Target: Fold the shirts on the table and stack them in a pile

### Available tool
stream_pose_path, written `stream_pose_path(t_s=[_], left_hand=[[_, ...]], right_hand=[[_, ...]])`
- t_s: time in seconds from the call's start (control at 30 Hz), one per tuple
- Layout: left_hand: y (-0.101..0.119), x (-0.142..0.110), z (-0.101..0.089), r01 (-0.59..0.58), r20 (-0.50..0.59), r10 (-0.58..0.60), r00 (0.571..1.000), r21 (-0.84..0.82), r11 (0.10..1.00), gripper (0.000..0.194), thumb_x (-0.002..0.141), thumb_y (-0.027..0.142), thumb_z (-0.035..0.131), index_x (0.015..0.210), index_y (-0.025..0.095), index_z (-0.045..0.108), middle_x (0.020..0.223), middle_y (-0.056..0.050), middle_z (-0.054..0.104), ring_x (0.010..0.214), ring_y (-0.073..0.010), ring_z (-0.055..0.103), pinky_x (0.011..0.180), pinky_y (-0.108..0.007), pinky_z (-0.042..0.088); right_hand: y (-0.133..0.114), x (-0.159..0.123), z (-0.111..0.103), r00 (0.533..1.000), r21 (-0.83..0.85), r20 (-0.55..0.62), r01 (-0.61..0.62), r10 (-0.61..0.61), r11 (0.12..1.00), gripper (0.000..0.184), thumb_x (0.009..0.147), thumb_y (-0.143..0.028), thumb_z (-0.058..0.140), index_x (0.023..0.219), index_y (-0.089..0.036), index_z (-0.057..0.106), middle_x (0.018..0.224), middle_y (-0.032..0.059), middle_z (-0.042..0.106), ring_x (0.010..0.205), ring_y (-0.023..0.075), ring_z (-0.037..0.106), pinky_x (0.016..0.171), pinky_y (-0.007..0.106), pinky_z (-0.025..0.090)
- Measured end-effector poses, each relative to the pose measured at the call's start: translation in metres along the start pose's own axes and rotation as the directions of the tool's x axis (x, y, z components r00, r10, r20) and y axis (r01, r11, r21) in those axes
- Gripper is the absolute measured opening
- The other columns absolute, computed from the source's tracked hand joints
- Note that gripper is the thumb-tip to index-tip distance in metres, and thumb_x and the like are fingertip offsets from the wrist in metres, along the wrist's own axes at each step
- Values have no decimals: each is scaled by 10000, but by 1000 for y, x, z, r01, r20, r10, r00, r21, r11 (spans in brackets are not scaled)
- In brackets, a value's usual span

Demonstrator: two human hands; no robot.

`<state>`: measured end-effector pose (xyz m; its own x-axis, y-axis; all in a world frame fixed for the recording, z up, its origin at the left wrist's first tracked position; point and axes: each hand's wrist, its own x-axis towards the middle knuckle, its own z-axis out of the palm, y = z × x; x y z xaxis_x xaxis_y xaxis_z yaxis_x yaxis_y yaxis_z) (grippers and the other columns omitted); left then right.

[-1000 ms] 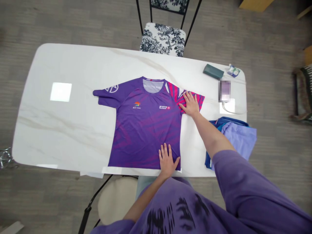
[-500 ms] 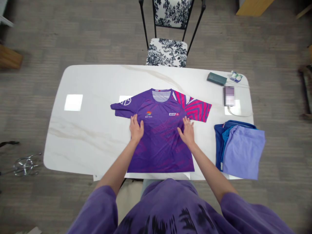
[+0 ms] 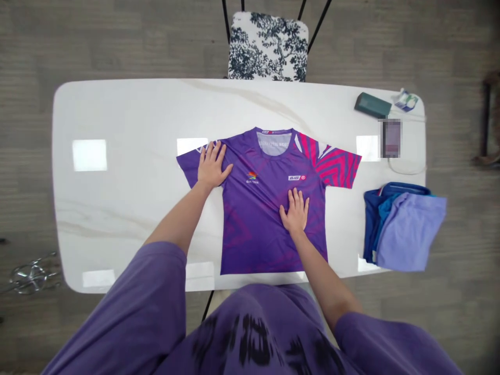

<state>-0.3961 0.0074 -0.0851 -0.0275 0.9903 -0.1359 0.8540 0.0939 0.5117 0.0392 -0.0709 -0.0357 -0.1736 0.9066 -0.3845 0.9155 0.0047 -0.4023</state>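
Observation:
A purple short-sleeved T-shirt point(image 3: 253, 224) lies spread face up on the white table point(image 3: 117, 203), its collar pointing away from me. One sleeve, on the right, has pink stripes; the left one is plain purple with a white emblem partly covered by my fingers. My left hand point(image 3: 212, 167) rests flat on the left shoulder and sleeve, fingers spread. Lower down, my right hand point(image 3: 296, 211) presses flat on the right chest below a small white logo, its fingers stretched out. Neither hand grips the cloth.
Folded clothes point(image 3: 410, 229), lavender on top of blue, lie at the table's right edge. Behind them are a phone point(image 3: 391, 138) with a cable, a dark green case point(image 3: 372, 105) and a small packet point(image 3: 406, 100). A patterned chair point(image 3: 268, 47) stands across the table.
My left hand has moved up from the shirt's side onto the left sleeve, which now lies flatter. My right hand has shifted inward on the chest. The view has moved closer.

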Motion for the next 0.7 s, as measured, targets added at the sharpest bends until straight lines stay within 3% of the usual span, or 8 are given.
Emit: stream_pose_path(t_s=[0.13,0.37,0.43,0.53,0.6,0.7], left_hand=[[1,0,-3,0,1,0,1000,9,1000,1077,1172,858,461,1999,181,332,2081,-119,173,1957,-388,-1,1580,-628,-110],[14,2,-12,-7,37,7,999,-3,1000,1137,1132,851,481,1989,120,330,2073,-165,179,1954,-410,7,1574,-660,-118],[23,0,-16,8,47,-7,999,-17,1000,1142,1121,841,481,1988,113,329,2071,-176,181,1953,-418,7,1571,-678,-112],[28,-3,-18,16,39,-15,999,-18,1000,1143,1108,842,476,1988,125,336,2069,-173,192,1954,-412,6,1574,-676,-101],[24,-3,-14,6,24,-6,1000,-7,1000,1143,1107,858,469,1987,140,345,2069,-159,205,1954,-406,20,1577,-663,-96],[14,-1,-5,-19,2,18,1000,17,1000,1155,1111,891,454,1989,147,346,2072,-145,205,1952,-412,42,1578,-650,-101]], right_hand=[[2,3,3,1000,-16,-21,-4,4,1000,897,1122,-510,525,1984,-392,303,2048,44,345,1942,386,234,1616,674,30],[6,0,1,1000,-4,22,4,-4,1000,894,1150,-538,529,1991,-342,296,2080,46,241,1955,392,173,1615,646,-5],[5,-6,-4,1000,22,27,0,-1,1000,874,1166,-572,515,1987,-363,299,2076,42,259,1951,378,199,1615,647,35],[11,-3,-21,999,56,-35,8,-6,998,810,1209,-612,387,1983,-389,307,2054,45,336,1919,331,315,1600,640,190],[23,18,-42,992,29,-121,32,-28,999,795,1228,-621,281,1982,-375,334,2044,43,365,1904,322,350,1578,629,280],[52,84,-82,973,-97,-220,57,-77,994,828,1247,-637,208,1975,-284,382,2049,71,351,1917,349,306,1573,629,292]])
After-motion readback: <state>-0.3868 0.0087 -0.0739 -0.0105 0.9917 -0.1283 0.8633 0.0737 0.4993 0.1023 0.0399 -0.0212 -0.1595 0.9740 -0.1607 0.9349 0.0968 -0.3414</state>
